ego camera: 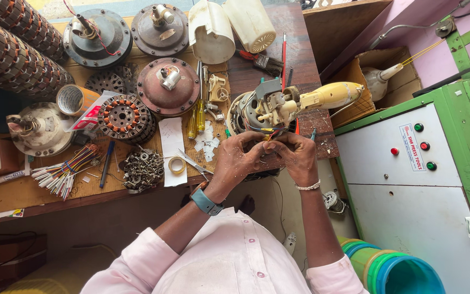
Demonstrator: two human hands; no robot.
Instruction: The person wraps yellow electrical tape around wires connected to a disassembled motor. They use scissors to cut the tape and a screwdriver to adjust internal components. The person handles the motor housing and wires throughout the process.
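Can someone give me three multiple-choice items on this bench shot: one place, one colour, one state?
1. Where does the small roll of clear tape lie?
A. on the white paper slip on the wooden bench
B. inside the blue bucket
C. on the green machine

2. What colour is the watch strap on the left wrist?
A. red
B. teal
C. yellow

3. What are the left hand and right hand doing?
A. resting flat on the bench
B. both at the wires under the cream-coloured fan motor assembly
C. holding the yellow-handled screwdriver

Answers: 1 A, the roll sits on the paper slip; 2 B, the strap is teal; 3 B, fingertips of both hands meet at the wires below the motor, while the screwdriver lies untouched.
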